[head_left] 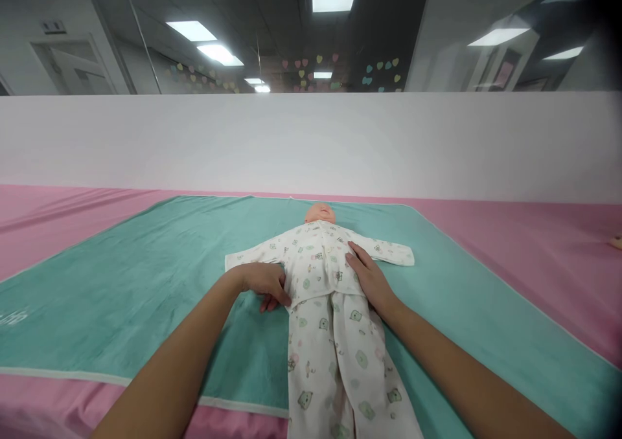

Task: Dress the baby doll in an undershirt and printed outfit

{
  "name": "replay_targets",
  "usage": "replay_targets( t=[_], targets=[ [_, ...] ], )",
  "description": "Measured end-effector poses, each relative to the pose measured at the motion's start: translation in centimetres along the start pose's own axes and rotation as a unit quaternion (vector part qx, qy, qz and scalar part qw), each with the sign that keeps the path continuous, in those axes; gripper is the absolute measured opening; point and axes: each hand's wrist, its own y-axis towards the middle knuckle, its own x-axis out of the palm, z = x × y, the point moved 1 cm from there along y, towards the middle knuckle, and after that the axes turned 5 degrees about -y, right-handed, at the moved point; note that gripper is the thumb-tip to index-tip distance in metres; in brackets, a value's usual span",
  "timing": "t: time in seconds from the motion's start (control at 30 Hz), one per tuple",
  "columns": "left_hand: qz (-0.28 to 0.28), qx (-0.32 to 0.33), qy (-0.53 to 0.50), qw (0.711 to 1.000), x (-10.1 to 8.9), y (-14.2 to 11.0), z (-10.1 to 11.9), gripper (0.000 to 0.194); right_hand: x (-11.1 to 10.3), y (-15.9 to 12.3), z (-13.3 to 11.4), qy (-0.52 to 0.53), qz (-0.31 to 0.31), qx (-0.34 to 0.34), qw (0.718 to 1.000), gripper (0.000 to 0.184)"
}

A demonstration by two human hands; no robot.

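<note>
Touching pajamas [315,319] enclosing a doll [319,213].

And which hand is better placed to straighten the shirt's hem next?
Left, most likely. The left hand has a fingertip right by the hem, at the waist of the trousers, while the right hand rests on the shirt with its fingertips well above that edge.

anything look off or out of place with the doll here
One thing: the doll shows no hands at the end of either outstretched sleeve of its white patterned top; they may be tucked inside. Nothing looks spilled or damaged.
</note>
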Motion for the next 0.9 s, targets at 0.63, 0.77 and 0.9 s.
replay_targets(
  t=[0.63, 0.77, 0.9],
  targets=[
    [0.479, 0.178, -0.036, 0.859, 2.5, 4.1, 1.8, 0.059, -0.1, -0.3, -1.6, -0.035, 0.002, -0.129, 0.991, 0.047],
    [0.440, 0.172, -0.062, 0.879, 2.8, 5.3, 1.4, 0.062, 0.1, -0.6, -2.0, -0.046, -0.080, -0.132, 0.987, 0.055],
    [0.423, 0.154, -0.115, 0.885, 2.9, 5.5, 1.4, 0.068, -0.1, -0.3, -1.6, -0.041, -0.097, -0.109, 0.989, 0.056]
  ],
)
